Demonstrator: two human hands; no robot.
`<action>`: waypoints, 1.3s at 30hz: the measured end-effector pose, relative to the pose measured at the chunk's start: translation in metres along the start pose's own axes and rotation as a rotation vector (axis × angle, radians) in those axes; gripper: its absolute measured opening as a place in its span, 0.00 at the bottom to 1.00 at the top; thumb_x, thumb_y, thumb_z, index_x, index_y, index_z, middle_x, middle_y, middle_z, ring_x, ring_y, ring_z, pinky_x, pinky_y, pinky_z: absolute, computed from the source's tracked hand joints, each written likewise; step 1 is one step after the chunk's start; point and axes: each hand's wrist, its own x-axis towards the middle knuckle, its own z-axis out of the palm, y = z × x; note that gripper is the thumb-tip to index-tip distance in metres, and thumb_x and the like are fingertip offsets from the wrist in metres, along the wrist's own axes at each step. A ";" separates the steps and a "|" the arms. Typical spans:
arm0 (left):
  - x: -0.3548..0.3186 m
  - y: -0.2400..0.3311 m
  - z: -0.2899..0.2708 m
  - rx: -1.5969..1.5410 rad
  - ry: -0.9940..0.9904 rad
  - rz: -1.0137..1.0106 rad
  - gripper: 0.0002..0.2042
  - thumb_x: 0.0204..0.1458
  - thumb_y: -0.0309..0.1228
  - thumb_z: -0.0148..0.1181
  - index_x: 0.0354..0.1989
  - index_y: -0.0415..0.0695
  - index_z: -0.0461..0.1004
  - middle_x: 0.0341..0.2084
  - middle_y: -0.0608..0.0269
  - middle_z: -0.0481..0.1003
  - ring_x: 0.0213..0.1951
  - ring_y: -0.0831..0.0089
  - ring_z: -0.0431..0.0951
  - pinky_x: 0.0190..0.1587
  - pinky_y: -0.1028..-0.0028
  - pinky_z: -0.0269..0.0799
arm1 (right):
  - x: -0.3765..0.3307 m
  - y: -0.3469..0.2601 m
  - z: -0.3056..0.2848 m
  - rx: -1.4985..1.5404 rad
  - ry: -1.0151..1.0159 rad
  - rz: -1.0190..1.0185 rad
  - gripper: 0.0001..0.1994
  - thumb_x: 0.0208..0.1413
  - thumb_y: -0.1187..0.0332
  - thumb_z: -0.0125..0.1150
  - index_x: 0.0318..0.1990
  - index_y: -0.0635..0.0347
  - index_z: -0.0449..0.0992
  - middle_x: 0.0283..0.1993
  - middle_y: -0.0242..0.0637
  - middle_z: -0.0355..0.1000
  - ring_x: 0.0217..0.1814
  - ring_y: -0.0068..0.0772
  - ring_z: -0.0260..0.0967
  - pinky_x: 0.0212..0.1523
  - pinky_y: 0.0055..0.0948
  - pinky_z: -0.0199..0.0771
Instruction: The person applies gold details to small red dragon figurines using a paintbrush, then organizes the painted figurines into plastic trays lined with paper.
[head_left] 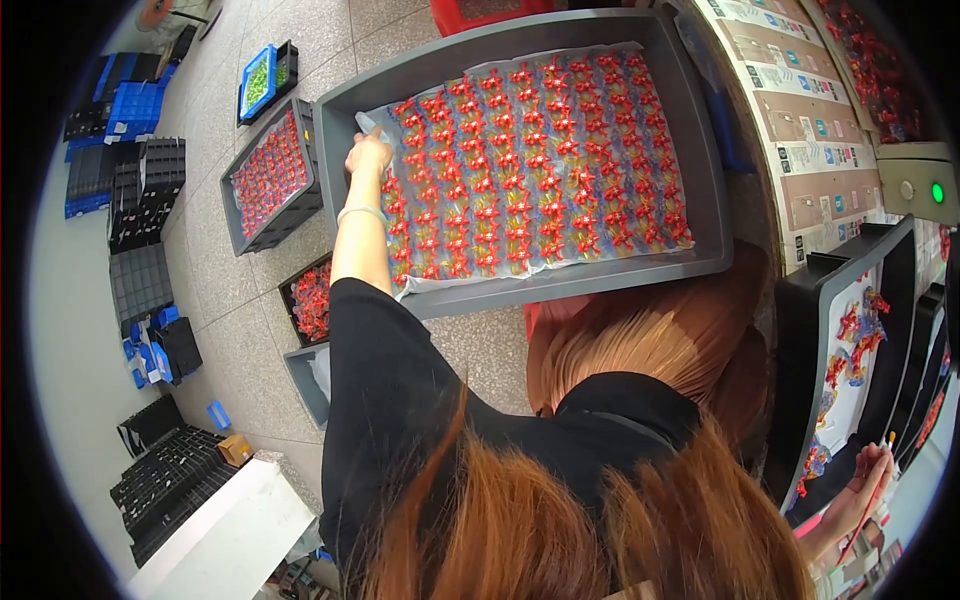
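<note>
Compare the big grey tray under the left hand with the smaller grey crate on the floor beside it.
The big grey tray is shallow and wide, its red pieces in rows on a clear sheet whose corner the left hand pinches. The smaller grey crate is narrower with deeper walls, and no hand touches it. Both are grey, rectangular and hold red pieces.

- The big grey tray point(640, 275) looks like matt, smooth plastic.
- The clear sheet point(400, 285) lining it is thin, glossy film.
- The red toy pieces point(530, 165) on it are shiny plastic.
- The floor point(240, 320) is speckled, dull stone-like tile.
- The black sleeve point(375, 400) is matt cloth.
</note>
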 end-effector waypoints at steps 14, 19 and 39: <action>-0.041 -0.032 -0.012 0.094 -0.262 0.387 0.15 0.42 0.36 0.53 0.39 0.50 0.76 0.33 0.57 0.76 0.39 0.63 0.76 0.44 0.68 0.69 | 0.001 0.015 -0.014 0.071 -0.014 0.028 0.13 0.60 0.68 0.43 0.47 0.66 0.67 0.41 0.39 0.70 0.43 0.26 0.67 0.49 0.24 0.65; -0.050 -0.043 -0.003 -0.068 -0.402 0.427 0.15 0.42 0.38 0.57 0.38 0.47 0.77 0.33 0.58 0.77 0.37 0.68 0.76 0.43 0.73 0.68 | 0.006 0.021 -0.020 0.110 -0.039 0.021 0.13 0.60 0.68 0.43 0.47 0.66 0.67 0.41 0.39 0.70 0.44 0.26 0.66 0.49 0.23 0.64; -0.058 -0.046 -0.022 -1.664 -0.409 0.062 0.07 0.49 0.21 0.51 0.37 0.42 0.67 0.26 0.62 0.70 0.31 0.72 0.72 0.34 0.75 0.70 | 0.003 0.029 -0.030 0.175 -0.030 0.025 0.14 0.60 0.67 0.43 0.48 0.66 0.66 0.42 0.39 0.70 0.44 0.26 0.66 0.51 0.24 0.63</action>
